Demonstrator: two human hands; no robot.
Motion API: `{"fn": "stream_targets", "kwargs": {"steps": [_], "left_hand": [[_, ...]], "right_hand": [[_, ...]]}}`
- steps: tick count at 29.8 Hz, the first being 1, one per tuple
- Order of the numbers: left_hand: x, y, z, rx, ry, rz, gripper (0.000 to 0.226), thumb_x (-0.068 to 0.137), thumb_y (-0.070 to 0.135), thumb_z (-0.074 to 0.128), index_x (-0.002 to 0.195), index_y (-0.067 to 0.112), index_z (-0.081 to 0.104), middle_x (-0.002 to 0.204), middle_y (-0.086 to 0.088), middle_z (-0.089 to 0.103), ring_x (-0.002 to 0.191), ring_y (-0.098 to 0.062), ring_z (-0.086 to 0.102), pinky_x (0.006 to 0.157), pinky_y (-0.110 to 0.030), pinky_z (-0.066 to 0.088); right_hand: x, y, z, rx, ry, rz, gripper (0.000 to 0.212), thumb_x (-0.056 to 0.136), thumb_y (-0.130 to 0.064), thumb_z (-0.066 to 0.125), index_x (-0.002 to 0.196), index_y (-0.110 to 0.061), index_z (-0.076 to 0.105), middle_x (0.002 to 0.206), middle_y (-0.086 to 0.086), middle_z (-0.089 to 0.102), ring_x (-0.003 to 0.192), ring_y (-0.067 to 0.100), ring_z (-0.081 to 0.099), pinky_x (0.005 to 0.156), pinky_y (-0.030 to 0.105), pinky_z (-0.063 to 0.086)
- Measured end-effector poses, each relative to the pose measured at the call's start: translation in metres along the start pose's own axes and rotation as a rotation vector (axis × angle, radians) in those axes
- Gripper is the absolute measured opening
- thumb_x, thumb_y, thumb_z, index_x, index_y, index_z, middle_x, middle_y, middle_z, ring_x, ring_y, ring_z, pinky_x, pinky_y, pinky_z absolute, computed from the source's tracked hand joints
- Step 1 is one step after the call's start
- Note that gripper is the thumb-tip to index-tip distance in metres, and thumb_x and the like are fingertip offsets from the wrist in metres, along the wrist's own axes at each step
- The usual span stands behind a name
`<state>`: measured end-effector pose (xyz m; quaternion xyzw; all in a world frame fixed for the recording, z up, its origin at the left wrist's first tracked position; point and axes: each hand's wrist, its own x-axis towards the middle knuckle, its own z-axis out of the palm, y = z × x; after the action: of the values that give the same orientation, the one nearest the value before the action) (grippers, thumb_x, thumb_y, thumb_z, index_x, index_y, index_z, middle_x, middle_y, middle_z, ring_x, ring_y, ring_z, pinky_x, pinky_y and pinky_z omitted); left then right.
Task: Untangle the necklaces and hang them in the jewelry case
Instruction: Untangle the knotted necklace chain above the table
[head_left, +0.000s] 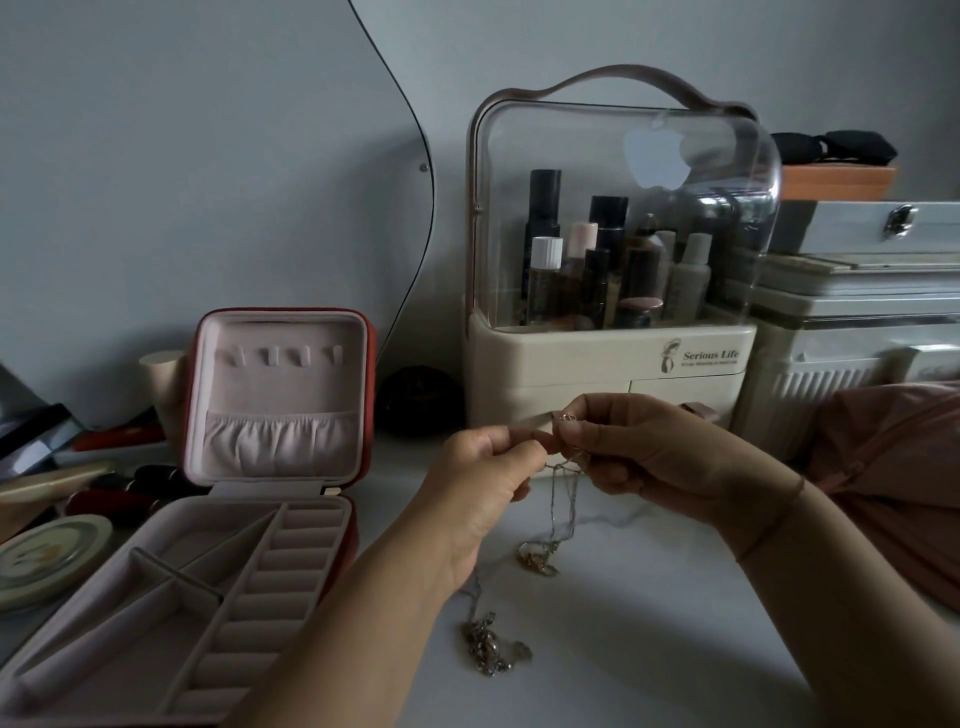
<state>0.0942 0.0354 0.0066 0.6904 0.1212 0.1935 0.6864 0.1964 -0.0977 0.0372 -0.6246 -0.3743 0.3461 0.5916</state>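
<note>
Tabletop (649, 623) open between jewelry case (280, 395) and organizer (613, 364).

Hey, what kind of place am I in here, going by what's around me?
Most likely a bedroom dressing table or vanity. There's a clear-lidded cosmetics organizer full of bottles, an open jewelry case with hooks in its lid, and what looks like a curvy-edged wall mirror behind them.

A plain grey wall (519, 41) faces me in dim, flat light, with a wavy-edged panel (208, 156) on it to my left. My white worktop (649, 623) runs back to the wall. A clear-lidded cosmetics organiser (613, 358) stands at the back, with pale storage boxes (857, 312) stacked just beside it on the right.
</note>
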Motion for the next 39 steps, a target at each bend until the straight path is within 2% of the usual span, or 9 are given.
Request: {"fn": "stream_targets", "kwargs": {"steps": [5,9,12,17,22,26,32,35,39], "left_hand": [[-0.0009,0.0028,0.0023,-0.117,-0.052,-0.1,0.028,0.085,0.007,0.047,0.059,0.013,0.057,0.059,0.002,0.053,0.06,-0.011,0.047,0.063,-0.025,0.041],[-0.0029,0.0091,-0.0015,-0.295,-0.197,-0.163,0.032,0.084,0.018,0.037,0.054,0.017,0.047,0.067,-0.002,0.05,0.063,-0.013,0.048,0.068,-0.029,0.038],[-0.0003,0.0072,-0.0012,-0.268,-0.17,-0.151,0.028,0.087,0.025,0.043,0.062,0.016,0.051,0.068,0.0,0.053,0.064,-0.012,0.051,0.068,-0.028,0.04],[0.0011,0.0019,0.0002,-0.271,-0.12,-0.135,0.019,0.087,0.023,0.058,0.07,0.016,0.064,0.066,0.002,0.062,0.07,-0.013,0.058,0.069,-0.027,0.045],[-0.0001,0.0022,-0.0002,-0.304,-0.097,-0.117,0.011,0.085,0.021,0.062,0.077,0.015,0.067,0.068,0.002,0.068,0.072,-0.012,0.062,0.071,-0.026,0.048],[0.0003,0.0015,0.0002,-0.321,-0.081,-0.125,0.008,0.083,0.02,0.064,0.078,0.014,0.066,0.066,0.001,0.068,0.068,-0.011,0.063,0.067,-0.024,0.048],[-0.001,0.0028,-0.0005,-0.33,-0.085,-0.115,0.01,0.086,0.018,0.062,0.077,0.014,0.066,0.066,0.002,0.066,0.065,-0.009,0.061,0.066,-0.022,0.049],[0.0003,0.0022,-0.0002,-0.332,-0.085,-0.128,0.012,0.085,0.019,0.062,0.075,0.014,0.066,0.066,0.001,0.067,0.067,-0.011,0.061,0.067,-0.024,0.048],[0.0009,0.0025,0.0001,-0.313,-0.077,-0.132,0.013,0.084,0.02,0.063,0.073,0.015,0.068,0.066,0.003,0.066,0.067,-0.01,0.061,0.066,-0.024,0.047]], "right_hand": [[0.0006,-0.0002,0.0023,-0.029,-0.001,-0.003,0.017,0.078,-0.016,0.062,0.09,-0.003,0.06,0.07,0.006,0.052,0.051,0.008,0.042,0.047,0.016,0.038],[-0.0011,-0.0025,-0.0001,-0.021,0.042,-0.021,0.019,0.077,-0.017,0.062,0.089,-0.003,0.059,0.065,0.002,0.053,0.054,0.008,0.043,0.049,0.017,0.039],[-0.0017,-0.0027,-0.0015,-0.023,0.103,-0.049,0.02,0.075,-0.019,0.062,0.088,-0.004,0.059,0.067,0.001,0.059,0.061,0.01,0.051,0.059,0.021,0.043],[-0.0001,-0.0018,-0.0023,0.019,0.128,-0.045,0.02,0.079,-0.021,0.058,0.091,-0.005,0.059,0.088,0.008,0.071,0.08,0.014,0.065,0.069,0.024,0.051],[-0.0002,-0.0029,-0.0014,0.14,0.135,-0.037,0.021,0.082,-0.018,0.055,0.096,-0.002,0.056,0.093,0.013,0.069,0.079,0.016,0.066,0.066,0.024,0.053],[0.0,-0.0025,-0.0015,0.218,0.134,-0.015,0.032,0.082,-0.014,0.055,0.11,0.001,0.054,0.099,0.016,0.067,0.08,0.018,0.066,0.063,0.024,0.053],[-0.0005,-0.0045,-0.0007,0.251,0.149,-0.005,0.03,0.091,-0.008,0.048,0.118,0.006,0.051,0.093,0.015,0.065,0.065,0.015,0.065,0.054,0.021,0.05],[-0.0016,-0.0043,-0.0017,0.217,0.151,0.002,0.031,0.093,-0.008,0.048,0.118,0.009,0.052,0.092,0.014,0.066,0.063,0.013,0.062,0.055,0.022,0.048],[-0.001,-0.0035,-0.0008,0.068,0.184,0.001,0.023,0.094,-0.011,0.048,0.109,0.005,0.056,0.092,0.011,0.068,0.075,0.014,0.065,0.064,0.024,0.048]]}}
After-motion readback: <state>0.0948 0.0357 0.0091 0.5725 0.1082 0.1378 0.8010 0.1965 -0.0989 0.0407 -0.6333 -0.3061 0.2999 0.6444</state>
